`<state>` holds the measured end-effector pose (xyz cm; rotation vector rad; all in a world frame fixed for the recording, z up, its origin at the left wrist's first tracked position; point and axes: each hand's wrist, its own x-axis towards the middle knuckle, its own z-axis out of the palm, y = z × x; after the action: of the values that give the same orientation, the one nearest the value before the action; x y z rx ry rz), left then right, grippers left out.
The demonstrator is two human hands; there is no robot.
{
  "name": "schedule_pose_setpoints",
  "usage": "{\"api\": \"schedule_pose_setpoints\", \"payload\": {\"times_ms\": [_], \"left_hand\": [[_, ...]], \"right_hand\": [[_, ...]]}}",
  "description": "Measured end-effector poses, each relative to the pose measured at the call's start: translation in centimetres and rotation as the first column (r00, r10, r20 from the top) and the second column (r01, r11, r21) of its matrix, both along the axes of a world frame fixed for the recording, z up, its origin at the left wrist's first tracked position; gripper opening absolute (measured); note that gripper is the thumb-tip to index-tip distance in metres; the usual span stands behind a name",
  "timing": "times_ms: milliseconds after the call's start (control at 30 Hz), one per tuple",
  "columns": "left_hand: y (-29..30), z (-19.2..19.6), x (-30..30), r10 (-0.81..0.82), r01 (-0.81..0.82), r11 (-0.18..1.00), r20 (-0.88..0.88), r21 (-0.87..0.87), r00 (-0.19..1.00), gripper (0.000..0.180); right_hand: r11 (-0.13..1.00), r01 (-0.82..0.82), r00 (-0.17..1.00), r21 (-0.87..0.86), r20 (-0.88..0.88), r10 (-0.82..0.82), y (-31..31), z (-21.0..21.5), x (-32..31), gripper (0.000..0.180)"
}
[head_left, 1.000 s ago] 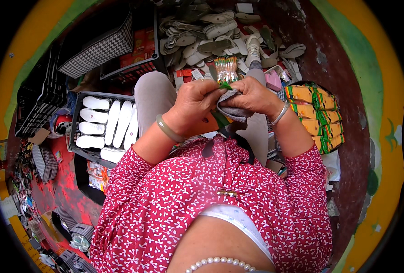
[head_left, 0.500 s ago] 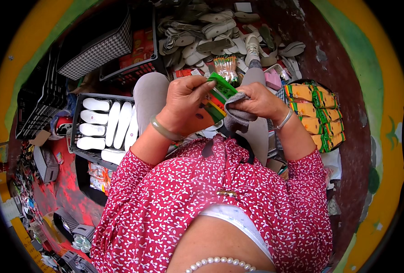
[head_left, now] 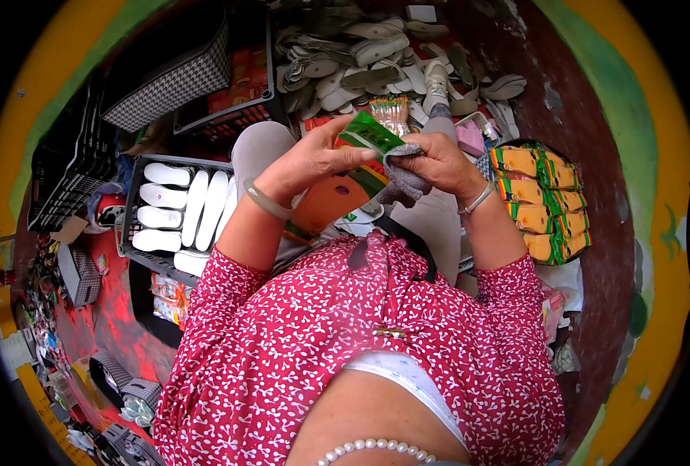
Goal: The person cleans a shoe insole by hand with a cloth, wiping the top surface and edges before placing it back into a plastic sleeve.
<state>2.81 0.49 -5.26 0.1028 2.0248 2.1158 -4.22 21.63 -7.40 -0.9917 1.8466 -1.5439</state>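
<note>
My left hand [head_left: 314,159] is closed on a flat printed packet [head_left: 339,203], green at its top and orange lower down. Its thumb lies along the front, just under the green end. In my right hand [head_left: 444,165] is a bunched grey cloth [head_left: 405,182], pinched by the thumb and fingers against the packet's right edge. The packet hangs tilted above my lap, between my knees. My left forearm and wrist partly cover its lower left part, and the fingers behind it are hidden.
To the left stands a dark plastic crate [head_left: 132,203] of white insoles [head_left: 161,218]. Orange-and-green packets [head_left: 525,190] are stacked at the right. Beyond my knees lies a heap of loose soles [head_left: 380,51]. A houndstooth-patterned box [head_left: 170,85] is at the far left.
My left hand has shifted from pinching the packet's top corner to lying along its front, thumb extended. The packet has tilted, showing more orange. The right hand still holds the cloth.
</note>
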Motion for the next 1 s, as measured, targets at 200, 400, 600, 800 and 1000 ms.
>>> {"api": "schedule_pose_setpoints", "payload": {"times_ms": [200, 400, 600, 800, 1000], "left_hand": [[-1.5, -0.9, -0.4, -0.056, 0.057, 0.991, 0.014, -0.117, 0.998, 0.03], [-5.0, -1.6, -1.4, 0.317, -0.316, 0.894, 0.048, 0.319, 0.947, 0.03], [-2.7, -1.4, -2.1, 0.272, -0.301, 0.772, 0.137, 0.561, 0.953, 0.028], [-0.1, -3.3, -2.5, 0.275, -0.259, 0.857, 0.029, 0.446, 0.961, 0.025], [-0.1, -4.0, -2.2, 0.446, -0.433, 0.733, 0.109, 0.526, 0.888, 0.028]], "right_hand": [[1.0, -0.003, 0.995, 0.01, 0.103, 0.002, 0.0, -0.8, -1.1, 0.018], [0.925, 0.29, 0.859, -0.246, 0.493, -0.138, 4.1, -3.4, -3.0, 0.029], [0.85, 0.377, 0.783, -0.368, 0.616, -0.08, 0.5, -4.0, -2.5, 0.043], [0.975, 0.165, 0.907, -0.147, 0.412, -0.091, -5.7, -1.0, -1.8, 0.034], [0.972, 0.19, 0.894, -0.137, 0.435, -0.113, -7.4, -4.8, 0.8, 0.041]]}}
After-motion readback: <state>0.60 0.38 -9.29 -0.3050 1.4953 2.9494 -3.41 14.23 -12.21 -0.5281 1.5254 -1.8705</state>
